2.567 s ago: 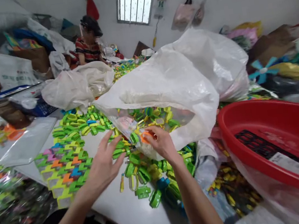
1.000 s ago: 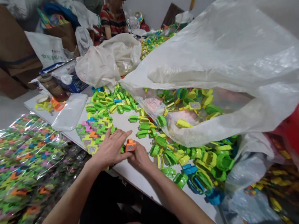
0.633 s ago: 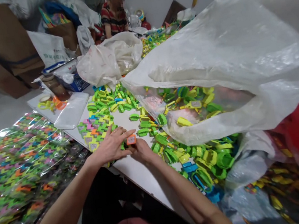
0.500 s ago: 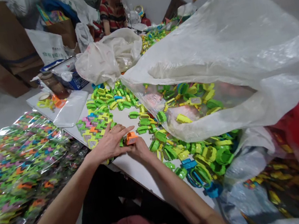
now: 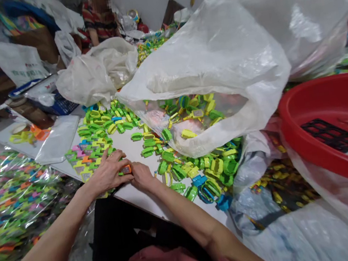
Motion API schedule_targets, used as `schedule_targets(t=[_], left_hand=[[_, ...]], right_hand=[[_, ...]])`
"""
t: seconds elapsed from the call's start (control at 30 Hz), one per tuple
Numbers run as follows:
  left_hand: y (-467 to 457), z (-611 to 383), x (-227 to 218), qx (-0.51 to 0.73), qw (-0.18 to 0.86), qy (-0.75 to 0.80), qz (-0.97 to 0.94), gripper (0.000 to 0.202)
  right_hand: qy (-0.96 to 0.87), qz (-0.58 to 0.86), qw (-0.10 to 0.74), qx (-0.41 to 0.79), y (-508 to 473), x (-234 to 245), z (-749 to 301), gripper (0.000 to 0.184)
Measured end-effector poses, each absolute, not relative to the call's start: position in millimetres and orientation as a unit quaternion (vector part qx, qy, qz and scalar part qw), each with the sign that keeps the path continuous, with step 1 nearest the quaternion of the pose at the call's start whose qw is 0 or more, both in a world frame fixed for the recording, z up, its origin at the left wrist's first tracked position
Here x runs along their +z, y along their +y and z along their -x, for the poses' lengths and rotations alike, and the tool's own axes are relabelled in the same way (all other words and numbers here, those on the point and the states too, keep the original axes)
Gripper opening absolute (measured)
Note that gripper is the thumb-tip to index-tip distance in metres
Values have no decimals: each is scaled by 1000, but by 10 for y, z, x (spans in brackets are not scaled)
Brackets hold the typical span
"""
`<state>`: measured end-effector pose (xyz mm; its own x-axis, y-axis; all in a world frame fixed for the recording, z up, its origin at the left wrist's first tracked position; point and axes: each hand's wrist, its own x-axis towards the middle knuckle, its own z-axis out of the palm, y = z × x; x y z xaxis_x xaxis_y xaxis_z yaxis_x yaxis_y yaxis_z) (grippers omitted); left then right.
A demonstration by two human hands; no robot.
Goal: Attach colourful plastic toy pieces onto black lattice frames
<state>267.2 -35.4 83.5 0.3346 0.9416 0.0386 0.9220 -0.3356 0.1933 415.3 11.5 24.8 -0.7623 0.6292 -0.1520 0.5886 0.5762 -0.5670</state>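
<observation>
1. Both hands meet at the near edge of the white surface: the left hand and the right hand pinch a small orange plastic piece between them, fingers closed on it.
2. Just left of the hands lies a flat mat of interlocked coloured pieces, partly under the left hand.
3. Loose green and yellow plastic rings are heaped just right of the hands.
4. A big clear plastic bag, open towards the hands, spills more rings and looms over the far side of the surface.
5. A red tub stands well to the right.
6. Cellophane-wrapped sheets of coloured pieces lie at the left.
7. Another person sits at the far end.
</observation>
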Motion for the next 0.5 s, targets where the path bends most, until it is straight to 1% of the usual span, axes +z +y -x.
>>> schedule_targets(t=[0.07, 0.13, 0.2, 0.3, 0.33, 0.5], left_hand=[[-419, -2712, 839, 71, 78, 549, -829, 29], [-528, -2793, 822, 71, 85, 519, -847, 26], [-652, -2902, 797, 72, 90, 494, -862, 22], [-793, -3098, 779, 78, 99, 470, -874, 18], [-814, -3166, 776, 81, 102, 463, -877, 18], [-656, -3351, 705, 93, 93, 418, -899, 19]], right_hand=[[-892, 355, 52, 275, -23, 331, -4383, 25], [-903, 362, 93, 212, -163, 382, -4748, 25], [-908, 379, 113, 140, -258, 397, -5145, 29], [-916, 384, 84, 79, -242, 340, -5520, 46], [-921, 376, 76, 71, -184, 298, -5544, 48], [-926, 365, 78, 54, 335, 169, -5060, 36]])
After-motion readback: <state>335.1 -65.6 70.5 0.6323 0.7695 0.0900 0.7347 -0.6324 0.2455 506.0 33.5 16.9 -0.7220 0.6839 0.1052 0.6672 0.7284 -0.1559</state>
